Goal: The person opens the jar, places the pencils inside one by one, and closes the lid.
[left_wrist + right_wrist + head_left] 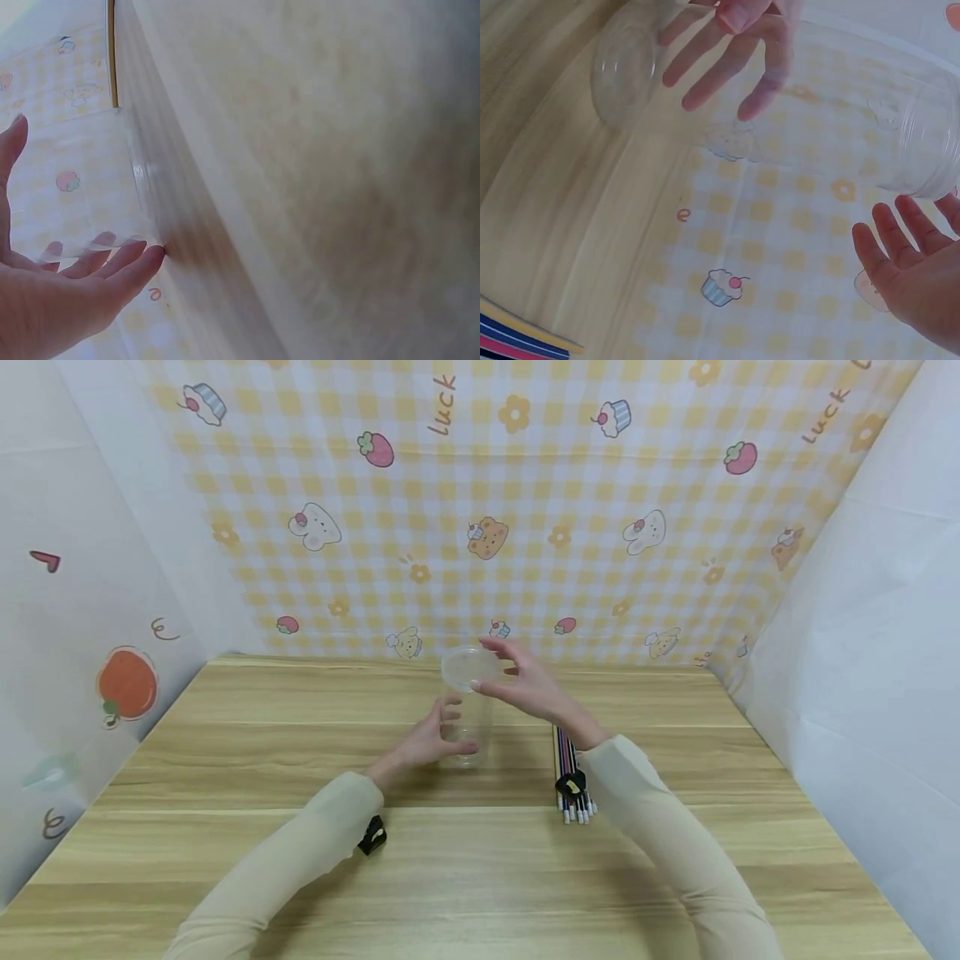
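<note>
crossing the bench [465, 885] from its near side are a person's two arms, the left sleeve [288, 856] and the right sleeve [675, 852] both cream and slanting inward. a small black piece [372, 836] shows beside the left cuff; a second black piece [572, 785] shows by the right one, across a row of pencils [565, 758]. the pencils run lengthwise, white-tipped ends toward the near edge, and the right cuff and that black piece hide part of them.

farther in, about midway between the left and right edges and nearer the far edge, a clear jar [476, 718] stands upright, left of the pencils. the left hand [422, 741] is spread about its lower part, thumb in front near the base, the other fingers apart and seen through the wall. the right hand [527, 683] is higher, spread at the rim, thumb on the near side and forefinger on the far side. whether either hand grips cannot be told.

past the far edge hangs a yellow checked cloth [525, 485]; a white sheet with printed fruit [129, 683] stands beyond the left edge, a plain white sheet [877, 635] beyond the right.
</note>
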A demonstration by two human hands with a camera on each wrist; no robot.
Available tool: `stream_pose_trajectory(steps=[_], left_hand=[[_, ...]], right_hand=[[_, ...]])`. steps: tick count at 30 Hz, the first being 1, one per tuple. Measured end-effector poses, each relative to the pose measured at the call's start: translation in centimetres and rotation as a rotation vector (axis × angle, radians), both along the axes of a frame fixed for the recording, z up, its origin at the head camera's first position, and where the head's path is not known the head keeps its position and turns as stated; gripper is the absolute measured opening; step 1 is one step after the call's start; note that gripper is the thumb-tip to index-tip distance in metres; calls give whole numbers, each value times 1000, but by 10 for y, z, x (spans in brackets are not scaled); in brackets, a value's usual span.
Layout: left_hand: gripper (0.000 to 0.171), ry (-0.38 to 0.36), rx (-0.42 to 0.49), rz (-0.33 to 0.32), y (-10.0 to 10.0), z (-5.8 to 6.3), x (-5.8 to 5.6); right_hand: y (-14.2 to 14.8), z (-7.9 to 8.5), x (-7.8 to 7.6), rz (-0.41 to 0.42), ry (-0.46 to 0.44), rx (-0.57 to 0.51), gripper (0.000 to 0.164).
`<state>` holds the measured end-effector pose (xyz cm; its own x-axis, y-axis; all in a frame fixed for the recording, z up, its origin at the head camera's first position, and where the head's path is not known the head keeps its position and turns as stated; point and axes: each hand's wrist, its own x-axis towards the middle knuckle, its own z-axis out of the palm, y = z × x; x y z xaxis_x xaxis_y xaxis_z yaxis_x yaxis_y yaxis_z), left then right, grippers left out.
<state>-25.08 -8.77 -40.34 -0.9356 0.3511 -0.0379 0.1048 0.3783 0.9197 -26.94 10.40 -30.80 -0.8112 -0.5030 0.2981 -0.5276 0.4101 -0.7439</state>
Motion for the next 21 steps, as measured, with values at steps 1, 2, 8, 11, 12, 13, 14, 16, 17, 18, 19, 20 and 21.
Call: stream_pose_trajectory(steps=[1,2,8,11,12,13,14,16,17,18,19,20,21], left_hand=[[82,3,1,-1,0,0,0],[81,6,1,-2,0,1,0],[83,43,-32,-23,-1,1,0],[90,68,-42,-46,-2,1,-1],[91,72,-47,-51,-2,1,-1],[91,77,-52,-57,-2,1,-1],[91,79,-61,-58,-2,2,-1],[88,81,-77,-56,-3,2,-2],[88,81,-83,-55,-2,2,-2],[88,83,-91,-53,-3,2,-2],[89,87,-97,-54,-3,2,-3],[91,90,-101,-54,-3,2,-3],[93,93,-105,-54,-3,2,-4]], right_hand=[[-2,1,0,-2,10,15,64],[-4,1,0,-4,18,32,66],[-17,3,2,-75,57,147,76],[-23,2,3,-115,89,176,78],[-25,2,3,-127,103,184,78],[-26,2,4,-136,113,187,78],[-27,2,4,-139,119,185,78],[-28,2,4,-142,130,185,77],[-28,2,3,-139,132,183,76],[-27,2,3,-137,137,182,76],[-27,2,3,-134,141,183,76],[-26,2,2,-130,146,183,76],[-26,2,1,-127,153,185,75]])
